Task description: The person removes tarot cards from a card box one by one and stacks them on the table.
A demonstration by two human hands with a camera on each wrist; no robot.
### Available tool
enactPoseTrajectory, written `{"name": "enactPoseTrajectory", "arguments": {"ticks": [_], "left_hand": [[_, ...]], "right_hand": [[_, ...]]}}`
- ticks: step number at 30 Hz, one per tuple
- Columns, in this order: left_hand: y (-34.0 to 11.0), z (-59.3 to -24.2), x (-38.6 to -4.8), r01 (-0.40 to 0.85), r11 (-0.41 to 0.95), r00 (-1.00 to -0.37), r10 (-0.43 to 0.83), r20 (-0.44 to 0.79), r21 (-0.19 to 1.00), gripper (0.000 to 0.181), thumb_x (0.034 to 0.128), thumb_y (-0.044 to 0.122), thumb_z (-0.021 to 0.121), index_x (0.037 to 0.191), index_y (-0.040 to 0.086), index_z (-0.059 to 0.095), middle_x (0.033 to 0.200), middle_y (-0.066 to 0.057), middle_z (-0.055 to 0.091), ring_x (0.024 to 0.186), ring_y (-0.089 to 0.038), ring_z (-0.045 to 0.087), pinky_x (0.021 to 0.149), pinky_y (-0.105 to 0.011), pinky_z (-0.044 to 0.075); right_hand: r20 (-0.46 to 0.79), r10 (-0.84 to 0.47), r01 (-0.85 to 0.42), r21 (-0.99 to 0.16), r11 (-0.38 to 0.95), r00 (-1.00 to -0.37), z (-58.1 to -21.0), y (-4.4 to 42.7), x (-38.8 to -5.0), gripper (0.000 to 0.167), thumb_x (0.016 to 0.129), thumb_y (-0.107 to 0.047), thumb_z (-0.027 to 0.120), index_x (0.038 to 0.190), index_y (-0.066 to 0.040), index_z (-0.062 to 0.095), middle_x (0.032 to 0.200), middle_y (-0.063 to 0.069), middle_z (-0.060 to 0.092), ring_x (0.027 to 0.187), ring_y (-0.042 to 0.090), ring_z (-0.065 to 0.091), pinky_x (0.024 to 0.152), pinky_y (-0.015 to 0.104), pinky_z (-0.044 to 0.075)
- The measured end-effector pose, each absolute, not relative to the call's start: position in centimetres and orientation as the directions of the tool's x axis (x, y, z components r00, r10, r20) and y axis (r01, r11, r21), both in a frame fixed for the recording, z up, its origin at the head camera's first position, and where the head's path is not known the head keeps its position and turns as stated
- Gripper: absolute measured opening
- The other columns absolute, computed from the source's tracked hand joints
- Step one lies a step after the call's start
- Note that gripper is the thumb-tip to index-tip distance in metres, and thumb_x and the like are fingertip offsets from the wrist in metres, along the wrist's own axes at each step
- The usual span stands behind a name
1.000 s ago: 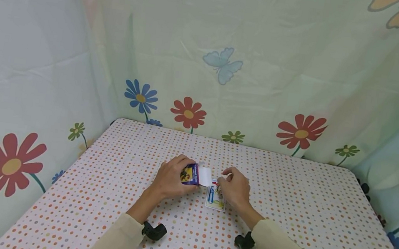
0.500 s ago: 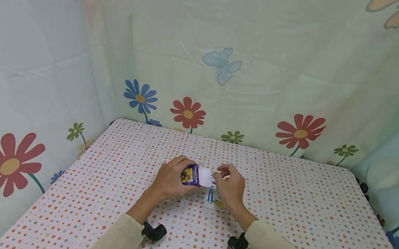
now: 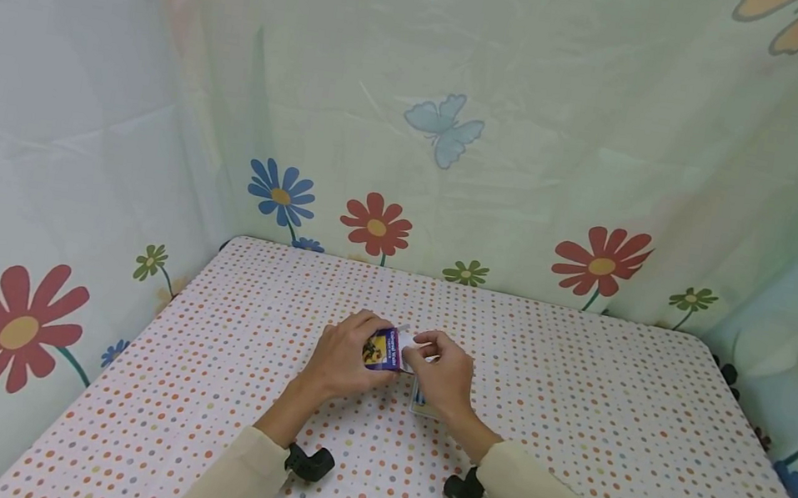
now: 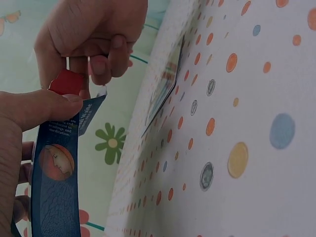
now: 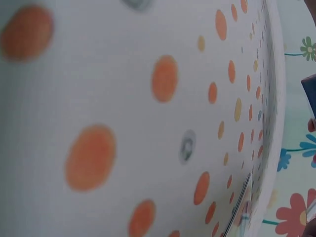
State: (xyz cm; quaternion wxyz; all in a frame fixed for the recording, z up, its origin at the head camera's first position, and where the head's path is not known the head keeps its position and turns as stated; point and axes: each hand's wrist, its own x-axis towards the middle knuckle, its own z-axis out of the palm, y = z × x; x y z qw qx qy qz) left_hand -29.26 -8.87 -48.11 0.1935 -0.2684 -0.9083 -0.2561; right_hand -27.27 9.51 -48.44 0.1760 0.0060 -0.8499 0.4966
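My left hand (image 3: 343, 357) grips a small blue and yellow card box (image 3: 380, 350) with "Universal Waite" printed on its face. In the left wrist view, the narrow side of the box shows a round picture of a face. The white flap at its right end stands out, and my right hand (image 3: 445, 373) holds it there between thumb and curled fingers. Below the right hand, a picture card (image 3: 424, 405) lies flat on the table, mostly covered in the head view. Whether there is more than one card I cannot tell. The right wrist view catches only an edge of that card (image 5: 242, 212).
A white cloth with coloured dots covers the table (image 3: 571, 440). Curtains (image 3: 526, 89) printed with flowers and butterflies hang behind and at both sides. A dark camera is strapped at each wrist, close above the cloth.
My right hand has moved left, from above the picture card to the flap of the box, and now hides more of the card. The left hand and box have stayed nearly still.
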Motion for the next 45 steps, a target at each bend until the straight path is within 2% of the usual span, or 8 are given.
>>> {"name": "enactPoseTrajectory", "arguments": {"ticks": [5,14,23,28,35,39,45], "left_hand": [[-8.9,-48.0,-29.2,0.595,0.72,-0.773,0.393,0.497,0.356,0.069,0.0724,0.05,0.087,0.128,0.017,0.065,0.119,0.0,0.064,0.097,-0.017,0.062,0.078,-0.04,0.048],[-8.9,-47.9,-29.1,0.596,0.712,-0.775,0.391,0.496,0.37,0.069,0.0715,0.048,0.088,0.128,0.016,0.065,0.118,-0.001,0.064,0.096,-0.017,0.061,0.078,-0.04,0.048],[-8.9,-47.9,-29.1,0.601,0.708,-0.772,0.395,0.498,0.371,0.068,0.0722,0.047,0.088,0.128,0.016,0.065,0.118,-0.001,0.064,0.097,-0.018,0.061,0.079,-0.04,0.047],[-8.9,-48.0,-29.2,0.602,0.708,-0.771,0.395,0.499,0.37,0.068,0.0722,0.048,0.087,0.128,0.016,0.065,0.118,-0.001,0.064,0.097,-0.017,0.061,0.079,-0.039,0.047],[-9.0,-48.0,-29.2,0.597,0.708,-0.776,0.389,0.496,0.378,0.068,0.0722,0.047,0.087,0.128,0.017,0.065,0.119,-0.001,0.064,0.097,-0.017,0.061,0.079,-0.039,0.047],[-9.0,-48.0,-29.1,0.591,0.716,-0.78,0.388,0.491,0.373,0.068,0.0724,0.048,0.087,0.129,0.017,0.064,0.12,-0.001,0.063,0.097,-0.017,0.06,0.078,-0.039,0.046],[-9.0,-47.8,-29.1,0.591,0.716,-0.777,0.382,0.501,0.371,0.068,0.0722,0.049,0.086,0.129,0.017,0.065,0.12,0.0,0.063,0.096,-0.016,0.061,0.076,-0.037,0.045]], "right_hand": [[0.284,0.135,-0.184,-0.85,0.494,-0.949,-48.4,9.1,-27.3,0.019,0.084,-0.014,0.08,0.1,-0.007,0.073,0.076,0.002,0.07,0.057,0.009,0.056,0.051,0.023,0.044],[0.251,0.116,-0.17,-0.868,0.466,-0.961,-48.2,8.9,-27.3,0.015,0.083,-0.007,0.081,0.095,-0.008,0.073,0.076,0.003,0.067,0.055,0.012,0.049,0.05,0.022,0.04],[0.217,0.119,-0.151,-0.899,0.411,-0.969,-48.1,8.7,-27.3,0.009,0.082,0.0,0.074,0.09,-0.003,0.071,0.076,0.005,0.064,0.059,0.012,0.052,0.051,0.021,0.042],[0.204,0.117,-0.148,-0.917,0.369,-0.972,-48.1,8.7,-27.2,0.006,0.082,0.0,0.07,0.089,-0.001,0.07,0.076,0.007,0.065,0.056,0.011,0.055,0.05,0.022,0.046],[0.166,0.131,-0.12,-0.945,0.306,-0.977,-48.4,8.5,-27.2,0.003,0.085,-0.002,0.071,0.087,0.0,0.068,0.073,0.007,0.064,0.056,0.026,0.063,0.049,0.023,0.048],[0.138,0.139,-0.092,-0.952,0.291,-0.981,-48.5,8.3,-27.1,0.003,0.087,-0.003,0.07,0.086,-0.001,0.067,0.071,0.006,0.062,0.055,0.024,0.061,0.049,0.024,0.047],[0.132,0.12,-0.097,-0.96,0.261,-0.984,-48.6,8.3,-27.0,0.009,0.091,-0.006,0.065,0.084,-0.002,0.066,0.07,0.019,0.064,0.053,0.029,0.059,0.046,0.023,0.044]]}}
